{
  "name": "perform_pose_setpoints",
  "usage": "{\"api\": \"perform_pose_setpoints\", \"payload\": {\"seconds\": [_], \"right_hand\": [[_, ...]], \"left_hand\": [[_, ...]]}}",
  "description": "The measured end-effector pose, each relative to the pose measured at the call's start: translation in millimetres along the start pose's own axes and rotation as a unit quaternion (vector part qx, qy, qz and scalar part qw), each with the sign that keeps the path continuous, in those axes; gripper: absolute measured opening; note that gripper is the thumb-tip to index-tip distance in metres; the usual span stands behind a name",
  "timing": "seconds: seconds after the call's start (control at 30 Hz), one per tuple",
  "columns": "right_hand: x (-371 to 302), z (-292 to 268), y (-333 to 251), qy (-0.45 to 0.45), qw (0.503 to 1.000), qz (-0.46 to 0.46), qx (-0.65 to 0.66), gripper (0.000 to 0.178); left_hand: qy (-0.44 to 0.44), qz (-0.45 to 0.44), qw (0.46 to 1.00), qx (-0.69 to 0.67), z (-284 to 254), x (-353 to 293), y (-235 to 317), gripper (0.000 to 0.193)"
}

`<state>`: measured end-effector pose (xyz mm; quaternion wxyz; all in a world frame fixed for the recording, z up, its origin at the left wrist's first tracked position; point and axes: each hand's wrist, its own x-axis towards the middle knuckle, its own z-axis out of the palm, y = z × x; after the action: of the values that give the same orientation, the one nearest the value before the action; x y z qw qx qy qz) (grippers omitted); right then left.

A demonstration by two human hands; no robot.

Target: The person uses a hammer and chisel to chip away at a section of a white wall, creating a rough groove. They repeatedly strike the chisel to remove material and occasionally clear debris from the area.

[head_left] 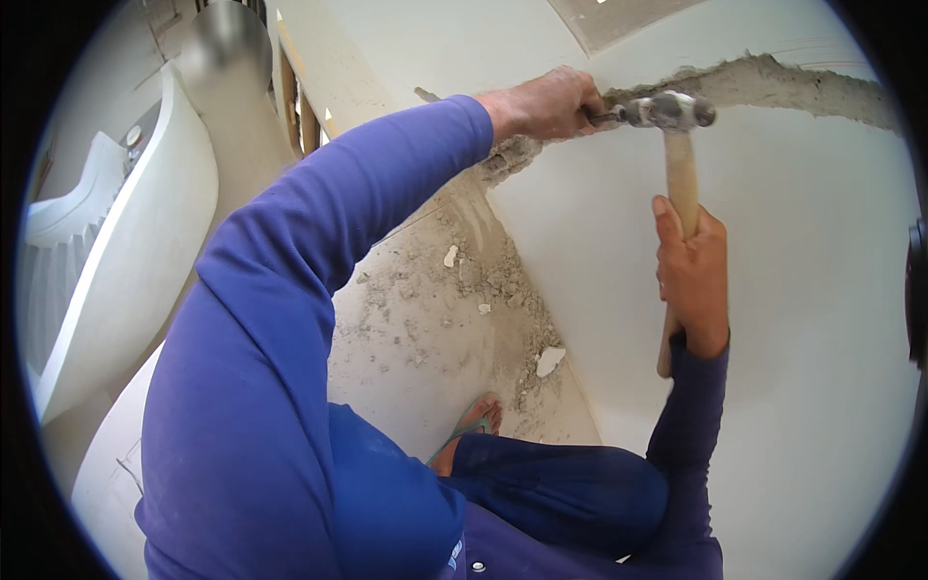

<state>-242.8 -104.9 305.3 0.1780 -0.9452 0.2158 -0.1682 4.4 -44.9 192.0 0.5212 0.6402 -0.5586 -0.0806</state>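
Note:
My left hand (549, 104) is closed around a metal chisel (607, 117), held against the white wall at the left end of a rough groove (773, 85). Only a short length of the chisel shows past my fingers; its cutting tip is hidden. My right hand (694, 269) grips the wooden handle of a hammer (682, 174), which stands almost upright in the view. The dusty metal head meets or nearly meets the chisel's end; I cannot tell whether they touch. Broken masonry (510, 159) shows just below my left wrist.
Grey rubble and dust (503, 285) lie on the floor along the wall's foot, with a larger white chip (550, 362) among them. My sandalled foot (480, 416) stands beside the debris. At the left curves a white stair wall (155, 232) with steps behind it.

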Motion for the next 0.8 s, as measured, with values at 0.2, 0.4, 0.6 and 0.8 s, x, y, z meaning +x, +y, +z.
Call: {"api": "perform_pose_setpoints", "payload": {"seconds": [0.2, 0.4, 0.6, 0.8], "right_hand": [[-58.1, -9.9, -24.1, 0.051, 0.950, 0.125, 0.283, 0.040], [-88.0, 16.4, 5.1, 0.015, 0.936, 0.130, 0.328, 0.040], [-106.6, 15.1, 35.7, 0.031, 0.906, 0.168, 0.387, 0.041], [-109.1, 19.6, 50.8, -0.004, 0.884, 0.186, 0.429, 0.042]], "left_hand": [[0.068, 0.108, 0.991, 0.046, 9.7, -11.2, -6.1, 0.028], [0.077, 0.071, 0.994, 0.010, 22.9, -30.0, -14.2, 0.013], [0.133, 0.066, 0.988, -0.053, 39.2, -100.3, -25.8, 0.015], [0.113, 0.075, 0.990, 0.029, 65.5, -164.5, -49.2, 0.021]]}}
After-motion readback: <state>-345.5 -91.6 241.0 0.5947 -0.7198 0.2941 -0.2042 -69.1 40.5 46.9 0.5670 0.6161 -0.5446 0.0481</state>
